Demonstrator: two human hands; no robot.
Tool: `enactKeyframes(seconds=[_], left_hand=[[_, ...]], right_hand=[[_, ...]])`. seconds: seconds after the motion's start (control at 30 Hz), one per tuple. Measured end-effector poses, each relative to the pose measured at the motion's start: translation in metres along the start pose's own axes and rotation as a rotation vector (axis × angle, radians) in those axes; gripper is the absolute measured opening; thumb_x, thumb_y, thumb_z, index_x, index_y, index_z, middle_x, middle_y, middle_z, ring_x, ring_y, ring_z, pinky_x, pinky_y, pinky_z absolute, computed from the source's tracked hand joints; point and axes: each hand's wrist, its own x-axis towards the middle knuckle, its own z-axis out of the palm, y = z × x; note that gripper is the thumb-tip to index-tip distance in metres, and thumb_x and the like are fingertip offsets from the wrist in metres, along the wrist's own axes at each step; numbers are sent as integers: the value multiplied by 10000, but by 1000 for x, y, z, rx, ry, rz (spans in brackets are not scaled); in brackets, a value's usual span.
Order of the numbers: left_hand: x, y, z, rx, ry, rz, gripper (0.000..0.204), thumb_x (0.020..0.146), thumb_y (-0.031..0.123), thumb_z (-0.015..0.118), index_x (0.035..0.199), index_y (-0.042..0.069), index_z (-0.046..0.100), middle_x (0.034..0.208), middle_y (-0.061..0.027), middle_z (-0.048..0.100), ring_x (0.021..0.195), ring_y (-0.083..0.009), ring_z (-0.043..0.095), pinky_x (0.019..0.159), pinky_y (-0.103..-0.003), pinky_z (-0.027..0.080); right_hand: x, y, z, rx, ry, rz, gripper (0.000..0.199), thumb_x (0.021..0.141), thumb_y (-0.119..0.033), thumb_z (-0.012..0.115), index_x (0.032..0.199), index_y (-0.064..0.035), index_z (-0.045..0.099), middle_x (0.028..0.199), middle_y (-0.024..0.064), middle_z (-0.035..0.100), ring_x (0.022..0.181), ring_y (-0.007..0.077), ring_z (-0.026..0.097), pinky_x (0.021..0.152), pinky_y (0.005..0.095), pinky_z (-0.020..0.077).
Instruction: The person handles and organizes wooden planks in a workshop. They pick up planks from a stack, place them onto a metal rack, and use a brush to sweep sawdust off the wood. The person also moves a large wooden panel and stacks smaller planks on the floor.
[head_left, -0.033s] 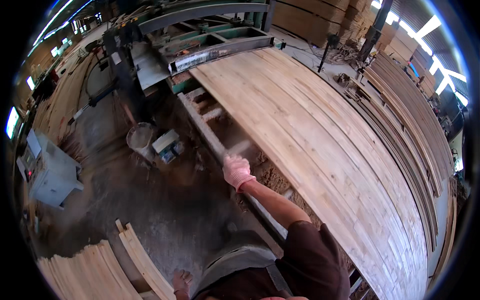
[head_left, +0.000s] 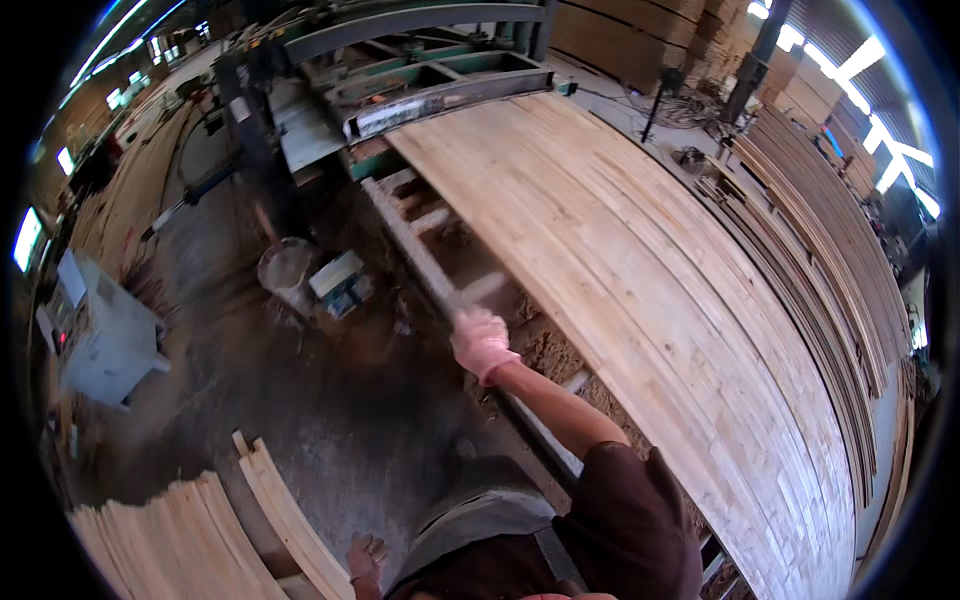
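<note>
My right hand (head_left: pixel 483 343), in a pink knit glove, is at the long metal rail (head_left: pixel 419 247) of a machine bed, its fingers curled over the rail and a little blurred. Beside it lies a wide panel of pale wooden boards (head_left: pixel 620 290), apart from the hand and running under the machine's far frame. Low in the picture hangs my left hand (head_left: pixel 367 558), fingers loosely spread with nothing in them. Nearest to that hand are two long wood strips (head_left: pixel 290 515), lying beside a stack of pale boards (head_left: pixel 175 540).
Sawdust (head_left: pixel 545 350) fills the bed under the panel. A bucket (head_left: pixel 287 268) and a small box (head_left: pixel 337 275) stand left of the rail. Farther left is a grey control cabinet (head_left: pixel 105 330). Long planks (head_left: pixel 810 250) are stacked beyond the panel. A green-and-grey machine frame (head_left: pixel 440 85) crosses the far end.
The view has shifted slightly, so the scene sits a little farther right. My right hand stays at the rail; my left hand still hangs low.
</note>
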Motion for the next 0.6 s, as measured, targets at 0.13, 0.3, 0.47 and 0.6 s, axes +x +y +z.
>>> enactKeyframes(seconds=[0.13, 0.3, 0.47, 0.6], left_hand=[[-30, -71, -16, 186, 123, 150, 253, 967, 215, 578, 746, 158, 469, 652, 2, 391, 511, -140, 381, 450, -297, 301], [-111, -174, -43, 157, 544, 170, 244, 951, 165, 575, 740, 137, 455, 650, 0, 377, 504, -147, 385, 442, -319, 299], [-175, -236, -78, 33, 555, 249, 310, 943, 184, 601, 708, 136, 403, 651, -10, 348, 504, -151, 368, 417, -320, 269], [-194, -266, -76, -138, 585, 239, 303, 957, 247, 597, 734, 116, 438, 689, -53, 453, 540, -176, 477, 440, -334, 350]], right_hand=[[-122, 1, -42, 72, -33, -19, 504, 890, -333, 695, 1300, -53, 613, 1410, 165, 564, 1348, 361, 500, 1083, 510, 429], [-179, 2, -42, -40, -168, -208, 540, 811, -351, 750, 1263, -76, 642, 1286, 92, 657, 1382, 360, 467, 1102, 506, 409], [-185, -4, -46, -136, -148, -280, 468, 807, -389, 762, 1157, -91, 677, 1221, 109, 680, 1298, 357, 527, 1072, 496, 424], [-190, 8, -42, -187, -126, -332, 445, 823, -439, 745, 1098, -90, 713, 1168, 142, 695, 1293, 390, 537, 1070, 508, 424]])
